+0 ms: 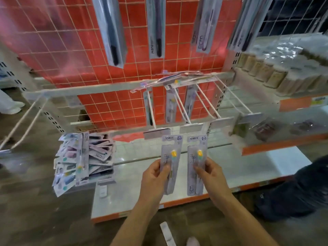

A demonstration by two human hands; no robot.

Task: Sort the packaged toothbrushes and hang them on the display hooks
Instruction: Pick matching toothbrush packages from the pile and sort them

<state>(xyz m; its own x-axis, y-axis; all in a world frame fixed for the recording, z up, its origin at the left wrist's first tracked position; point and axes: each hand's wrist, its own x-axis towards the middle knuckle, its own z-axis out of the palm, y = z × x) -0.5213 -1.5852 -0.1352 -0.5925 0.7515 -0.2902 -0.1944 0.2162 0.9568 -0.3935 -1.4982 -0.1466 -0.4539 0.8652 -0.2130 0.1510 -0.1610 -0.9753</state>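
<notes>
Packs look light and flexible to me, so my left hand point(156, 176) pinches one toothbrush pack point(170, 164) mid-card and my right hand point(211, 174) the other pack point(196, 164).

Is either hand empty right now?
No: the left hand and right hand each hold one toothbrush pack upright.

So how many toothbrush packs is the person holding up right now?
2. One pack is in the left hand, the other pack in the right hand, side by side below the hooks. More packs lie heaped on the shelf.
</notes>
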